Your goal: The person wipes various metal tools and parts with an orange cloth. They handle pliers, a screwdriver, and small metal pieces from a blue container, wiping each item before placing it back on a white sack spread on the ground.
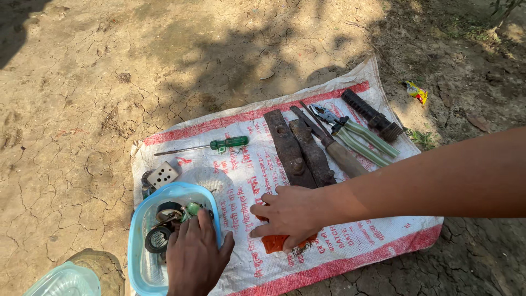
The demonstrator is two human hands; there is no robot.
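Observation:
My right hand reaches in from the right and lies over an orange flat tool on a white woven sack, fingers curled on it. Dark bristle-like ends stick out under the palm. My left hand comes up from the bottom edge, in shadow. It rests on the near rim of a blue-rimmed clear plastic tub, with its fingertips among the contents. The tub holds dark tape rolls and small green parts. What the left fingers hold is hidden.
On the sack lie a green-handled screwdriver, two rusty flat bars, a wooden-handled blade, pliers, a black ribbed tool, a white perforated block and a clear lid. Around it are cracked dry soil, another clear tub and a yellow wrapper.

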